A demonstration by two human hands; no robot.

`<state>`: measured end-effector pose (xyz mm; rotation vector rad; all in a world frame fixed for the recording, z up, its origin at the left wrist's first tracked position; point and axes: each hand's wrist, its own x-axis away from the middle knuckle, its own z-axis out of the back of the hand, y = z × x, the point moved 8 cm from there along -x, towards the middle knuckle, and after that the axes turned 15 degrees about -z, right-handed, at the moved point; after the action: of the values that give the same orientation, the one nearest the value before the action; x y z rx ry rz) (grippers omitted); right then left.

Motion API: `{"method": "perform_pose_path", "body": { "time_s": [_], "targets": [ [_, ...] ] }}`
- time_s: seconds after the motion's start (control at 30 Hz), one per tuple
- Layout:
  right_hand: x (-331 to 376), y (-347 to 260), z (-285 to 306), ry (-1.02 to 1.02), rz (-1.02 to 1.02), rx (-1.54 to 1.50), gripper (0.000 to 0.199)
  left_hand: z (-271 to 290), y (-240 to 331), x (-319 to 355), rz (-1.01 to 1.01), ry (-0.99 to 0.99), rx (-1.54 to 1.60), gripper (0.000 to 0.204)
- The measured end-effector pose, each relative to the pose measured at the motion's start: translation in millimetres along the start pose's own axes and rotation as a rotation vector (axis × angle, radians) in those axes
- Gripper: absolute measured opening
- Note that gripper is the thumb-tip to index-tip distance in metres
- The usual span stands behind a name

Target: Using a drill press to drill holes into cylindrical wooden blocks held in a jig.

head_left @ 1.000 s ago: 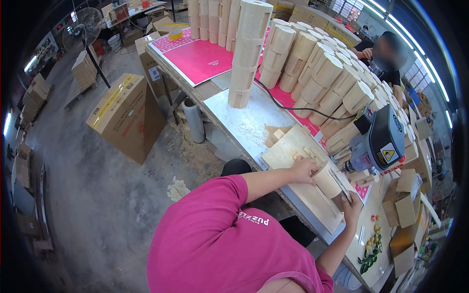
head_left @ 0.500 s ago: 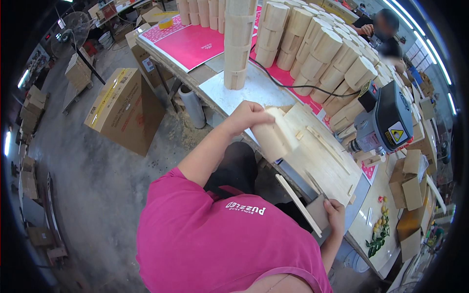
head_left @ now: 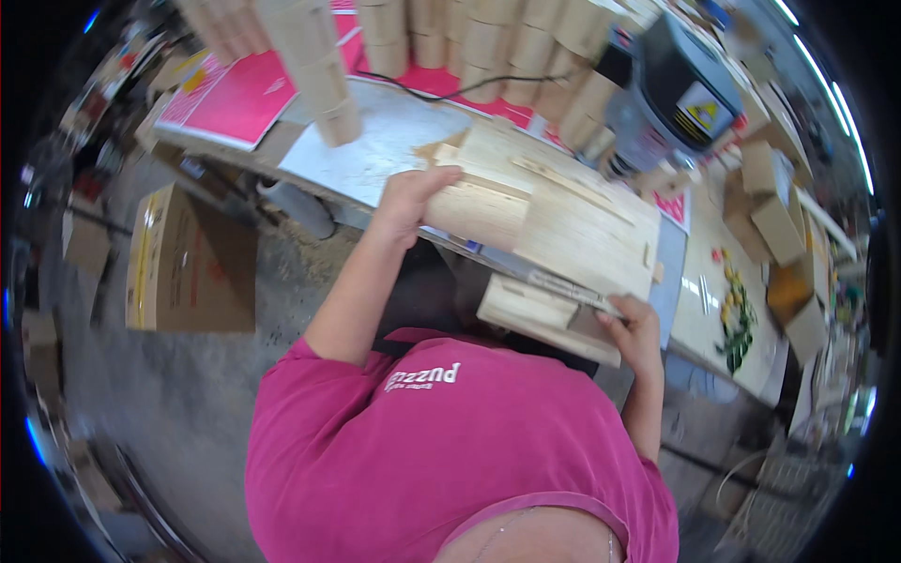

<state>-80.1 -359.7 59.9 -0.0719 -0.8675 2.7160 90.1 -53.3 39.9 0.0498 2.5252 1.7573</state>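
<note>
My left hand (head_left: 419, 199) is closed over the left end of a pale wooden cylinder (head_left: 479, 214), which lies on its side along the near left part of a plywood board (head_left: 587, 230) with wooden strips fixed on it. Beside that board's near right edge, my right hand (head_left: 636, 330) has its fingers pinched at the end of a thin dark strip (head_left: 568, 287) with light markings. Just below the strip is a shallow wooden tray-like piece (head_left: 526, 305). Motion blur hides the finer detail. Behind the board stands a grey and black power tool (head_left: 671, 98).
Stacked wooden cylinders (head_left: 474, 42) line the back of the table, with one tall stack (head_left: 314, 75) nearer me. A black cable (head_left: 460, 94) runs across to the tool. Open cardboard boxes (head_left: 779, 220) and artificial fruit with leaves (head_left: 737, 319) lie right; a large carton (head_left: 192, 263) stands left.
The view has swung, shifting the table leftward and up. My left hand has brought the cylinder down along the board's near side. The tray-like piece's inside now shows. My right hand keeps its grip.
</note>
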Motion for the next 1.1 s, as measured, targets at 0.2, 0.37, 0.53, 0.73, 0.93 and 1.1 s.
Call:
{"method": "perform_pose_path", "body": {
  "time_s": [0.2,0.37,0.53,0.73,0.93,1.1],
  "targets": [
    [8.9,-36.4,67.3,0.206,0.106,-0.182,0.024,-23.4,-3.5,3.5,0.07,-0.027,0.032,0.032],
    [7.4,-49.8,77.2,0.312,0.218,-0.02,0.029,-34.1,-4.9,5.9,0.0,-0.096,-0.015,0.027],
    [4.1,-47.7,72.3,0.296,0.212,-0.051,0.025,-36.5,-4.9,6.3,-0.072,-0.214,-0.083,0.024],
    [-1.5,-41.9,66.3,0.256,0.189,-0.141,0.025,-32.4,-4.9,8.5,-0.038,-0.128,0.027,0.027],
    [-3.7,-8.3,49.5,0.209,0.096,-0.221,0.024,-46.0,-11.7,10.7,0.223,-0.168,0.969,0.046],
    [-9.6,-0.2,30.0,0.154,0.083,-0.177,0.025,-55.6,7.9,18.6,0.276,-0.36,1.363,0.031]
  ]
}}
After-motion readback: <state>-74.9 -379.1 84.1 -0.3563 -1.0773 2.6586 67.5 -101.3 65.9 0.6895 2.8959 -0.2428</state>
